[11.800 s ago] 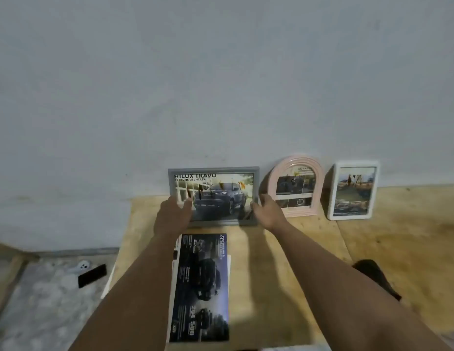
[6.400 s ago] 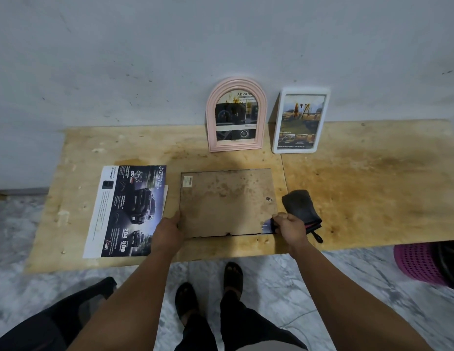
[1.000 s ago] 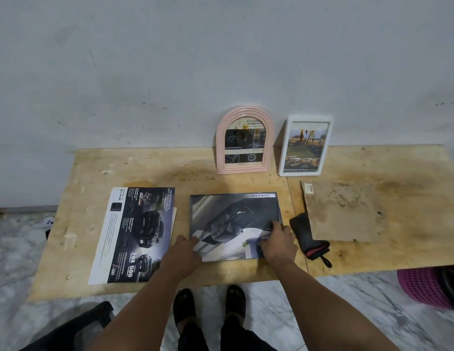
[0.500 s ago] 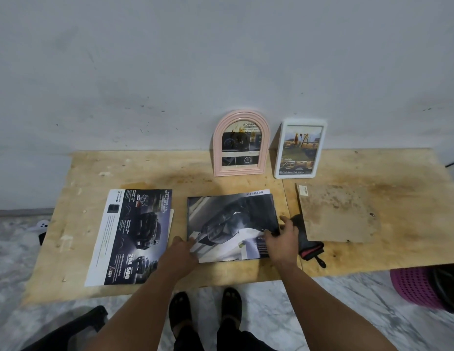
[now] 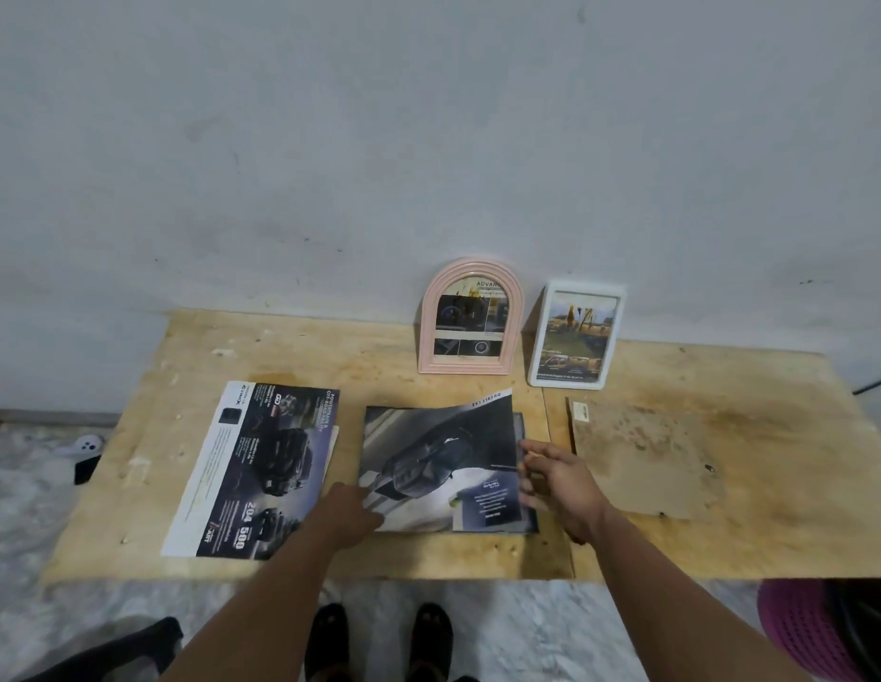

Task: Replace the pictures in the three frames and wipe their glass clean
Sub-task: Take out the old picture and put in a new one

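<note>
While my right hand (image 5: 559,484) pinches the right edge of the old picture (image 5: 443,465), that sheet is partly lifted: its far right corner curls up off the frame (image 5: 519,425) lying face down mid-surface, near the front edge. Only slivers of the frame show round the sheet. My left hand (image 5: 347,514) rests on the picture's near left corner, fingers roughly flat, pressing it down; can't tell more, the fingertips blur.

Handling, as I judge it: the pic is thin glossy paper, light, floppy, creases easily, so take it by an edge w/ a light pinch and peel it away slowly. Glass under it is prob fragile and smudges, so hold the frame by its rim, not the pane.

The backing board (image 5: 640,455) lies flat to the right on the wooden surface (image 5: 379,356), apart from the frame; looks stiff. The new brochure (image 5: 254,470) lies flat at left, just beside the frame. The pink arched frame (image 5: 470,319) and white frame (image 5: 573,334) stand upright against the wall, untouched, both w/ pics in. Cloth isn't clearly visible; hidden by my right hand, I think.
</note>
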Tool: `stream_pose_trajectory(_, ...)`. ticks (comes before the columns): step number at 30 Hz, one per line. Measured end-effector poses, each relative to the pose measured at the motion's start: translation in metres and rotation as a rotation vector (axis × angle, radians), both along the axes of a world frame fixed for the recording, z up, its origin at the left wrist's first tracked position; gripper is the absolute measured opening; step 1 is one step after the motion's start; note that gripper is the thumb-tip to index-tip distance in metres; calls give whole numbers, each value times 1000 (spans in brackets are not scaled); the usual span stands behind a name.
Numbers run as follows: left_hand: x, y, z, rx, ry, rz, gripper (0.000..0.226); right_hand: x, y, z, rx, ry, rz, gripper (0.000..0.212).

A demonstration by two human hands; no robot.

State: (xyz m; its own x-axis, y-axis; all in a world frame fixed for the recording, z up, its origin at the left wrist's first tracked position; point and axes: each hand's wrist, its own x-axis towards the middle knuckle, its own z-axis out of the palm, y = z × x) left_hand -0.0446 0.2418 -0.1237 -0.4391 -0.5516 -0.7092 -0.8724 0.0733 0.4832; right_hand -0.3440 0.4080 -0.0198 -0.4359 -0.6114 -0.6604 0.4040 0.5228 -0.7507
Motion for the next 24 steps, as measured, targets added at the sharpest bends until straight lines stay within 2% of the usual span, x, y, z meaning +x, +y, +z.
stream_pose_trajectory(2,-6,6,18,0,-24,9,86,4,-3,5,48,-67,44,23)
stream_pose_trajectory(4,-9,12,21,-14,-38,11,74,10,-3,0,117,52,143,27)
stream_pose_trajectory(7,-6,17,13,-14,-36,44,79,17,-3,-10,148,274,255,9)
stream_pose_trajectory(8,-5,18,8,-8,-41,50,81,17,-3,-14,150,325,251,9)
stream_pose_trajectory(10,-4,19,-3,-22,-23,85,80,15,-5,-12,108,349,213,7)
stream_pose_trajectory(12,-12,28,29,-111,41,133,75,10,-8,0,15,247,187,16)
stream_pose_trajectory(15,-24,26,50,-107,219,426,67,-1,-22,25,-171,-52,151,26)
stream_pose_trajectory(17,-33,17,59,6,312,588,80,-6,-38,43,-276,-232,145,31)
stream_pose_trajectory(18,-36,13,62,54,363,638,78,-6,-48,52,-315,-309,161,31)
stream_pose_trajectory(21,-42,8,72,247,514,844,52,-2,-77,79,-388,-442,265,32)
stream_pose_trajectory(24,-35,5,79,418,568,978,58,8,-104,102,-430,-507,318,35)
